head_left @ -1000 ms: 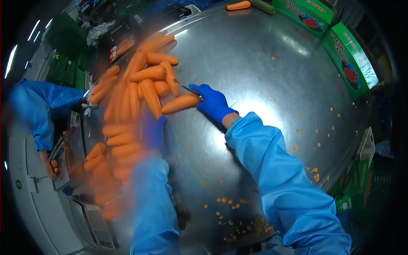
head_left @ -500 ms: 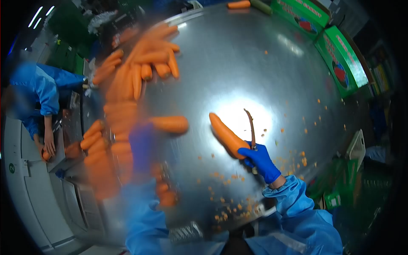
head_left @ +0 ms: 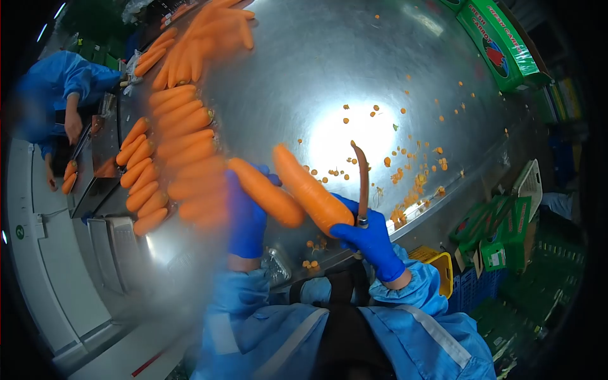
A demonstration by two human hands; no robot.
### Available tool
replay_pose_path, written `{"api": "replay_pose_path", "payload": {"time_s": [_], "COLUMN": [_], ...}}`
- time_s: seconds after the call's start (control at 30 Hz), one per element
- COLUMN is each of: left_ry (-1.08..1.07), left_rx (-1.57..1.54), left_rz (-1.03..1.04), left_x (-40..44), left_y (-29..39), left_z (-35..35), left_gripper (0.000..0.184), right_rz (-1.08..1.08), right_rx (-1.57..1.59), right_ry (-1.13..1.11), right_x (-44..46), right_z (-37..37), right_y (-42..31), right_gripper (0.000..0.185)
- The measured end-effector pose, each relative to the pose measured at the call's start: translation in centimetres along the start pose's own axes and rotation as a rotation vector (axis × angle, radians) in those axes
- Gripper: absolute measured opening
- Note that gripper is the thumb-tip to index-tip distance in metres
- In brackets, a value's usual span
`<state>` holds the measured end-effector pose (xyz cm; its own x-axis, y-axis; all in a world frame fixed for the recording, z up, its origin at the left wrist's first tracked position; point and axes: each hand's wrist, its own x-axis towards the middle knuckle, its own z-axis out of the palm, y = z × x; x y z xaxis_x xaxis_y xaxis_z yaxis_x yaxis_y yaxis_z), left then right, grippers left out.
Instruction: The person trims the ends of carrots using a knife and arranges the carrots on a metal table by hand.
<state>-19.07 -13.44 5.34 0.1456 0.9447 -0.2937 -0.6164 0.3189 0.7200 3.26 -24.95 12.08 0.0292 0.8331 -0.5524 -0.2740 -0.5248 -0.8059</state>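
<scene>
My left hand [head_left: 248,212], in a blue glove, is wrapped round a carrot [head_left: 267,193] that points down to the right. Beside it, my right hand [head_left: 373,237] grips a second carrot [head_left: 310,190] together with a knife [head_left: 363,183], whose narrow curved brown blade points up. The two carrots lie side by side, close together. Left of my hands, a row of carrots [head_left: 183,120] lies on the metal table [head_left: 285,82], with a looser pile [head_left: 212,31] above it. A blurred patch covers part of the row and my left hand.
Small orange carrot pieces [head_left: 418,180] are scattered across the right of the table. A green carton [head_left: 500,47] stands at upper right. Yellow [head_left: 443,269] and blue crates sit below the table edge. A co-worker in blue [head_left: 63,79] is at the left beside more carrots.
The view has shifted downward over the table. My left hand has brought its carrot beside the one in my right hand. My right hand still holds its carrot and the knife.
</scene>
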Motion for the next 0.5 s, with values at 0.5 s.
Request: {"api": "replay_pose_path", "payload": {"time_s": [0.5], "left_ry": [-0.118], "left_rx": [-0.137], "left_rz": [0.053], "left_x": [-9.8], "left_y": [0.4], "left_z": [-1.2], "left_gripper": [0.066], "right_rz": [-0.607], "right_rx": [-0.422], "right_ry": [0.007], "right_x": [-5.2], "right_z": [6.7], "right_y": [6.6], "right_gripper": [0.070]}}
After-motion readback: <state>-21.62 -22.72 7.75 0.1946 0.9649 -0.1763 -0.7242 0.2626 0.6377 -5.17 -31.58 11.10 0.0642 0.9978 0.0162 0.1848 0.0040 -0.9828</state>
